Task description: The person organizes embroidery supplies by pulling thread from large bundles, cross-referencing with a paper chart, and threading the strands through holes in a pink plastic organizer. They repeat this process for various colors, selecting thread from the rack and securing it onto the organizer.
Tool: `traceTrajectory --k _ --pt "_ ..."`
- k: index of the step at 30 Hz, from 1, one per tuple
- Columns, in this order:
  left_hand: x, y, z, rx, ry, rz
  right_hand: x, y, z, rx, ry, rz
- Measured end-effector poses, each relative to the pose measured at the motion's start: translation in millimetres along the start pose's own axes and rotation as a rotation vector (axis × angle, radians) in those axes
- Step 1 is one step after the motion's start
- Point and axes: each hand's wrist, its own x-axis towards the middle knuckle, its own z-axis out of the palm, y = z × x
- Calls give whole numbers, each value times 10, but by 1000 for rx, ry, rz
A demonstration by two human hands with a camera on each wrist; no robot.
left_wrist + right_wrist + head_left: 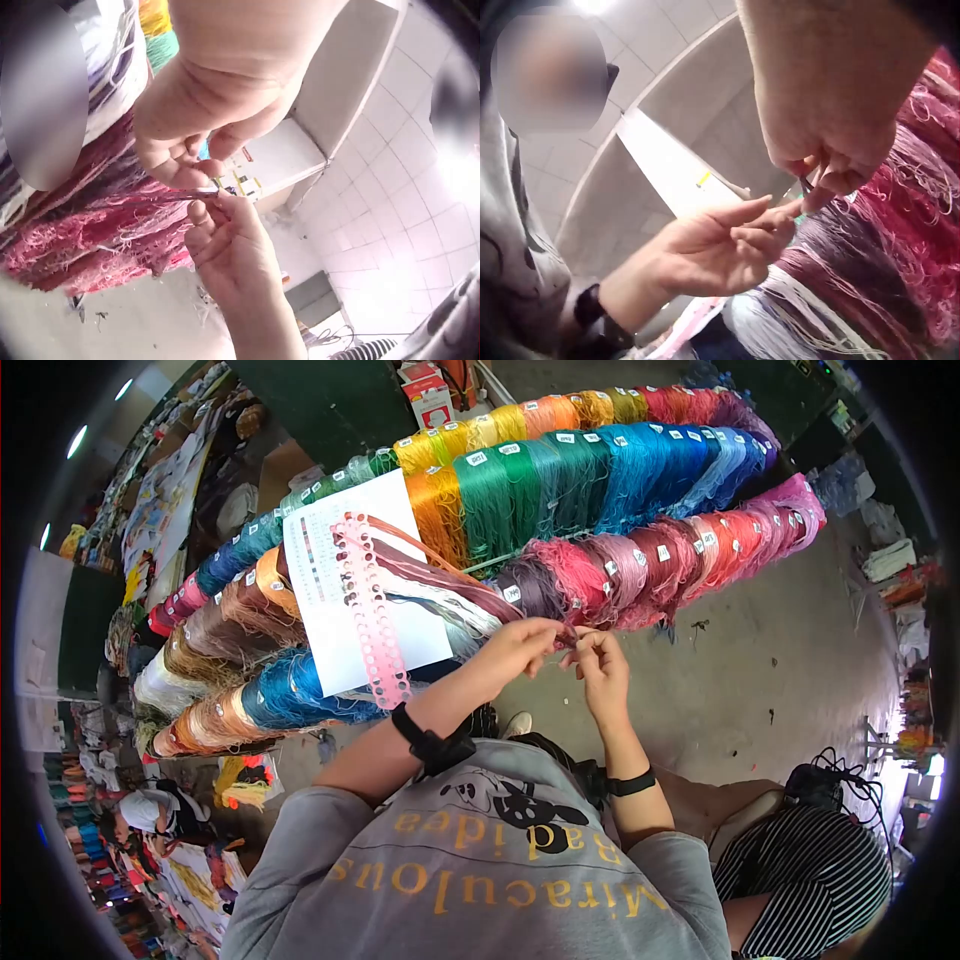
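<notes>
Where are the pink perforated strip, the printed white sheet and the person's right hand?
Pink perforated strip [367, 605]: head view, middle of its length.
Printed white sheet [329, 639]: head view, bare area left of the strip.
Right hand [604, 668]: head view, middle of the hand.

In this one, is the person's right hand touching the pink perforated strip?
Apart: the head view shows the right hand clear of the pink perforated strip, with the left hand between them.
</notes>
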Motion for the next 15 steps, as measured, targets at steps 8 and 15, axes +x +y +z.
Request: traceTrajectory --k 8,15 --pt "141 90 32 -308 -132 -203 -139 -200 -137 271 -43 268" --pt "255 435 -4 1135 345 546 -101 -33 -205 135 -152 374"
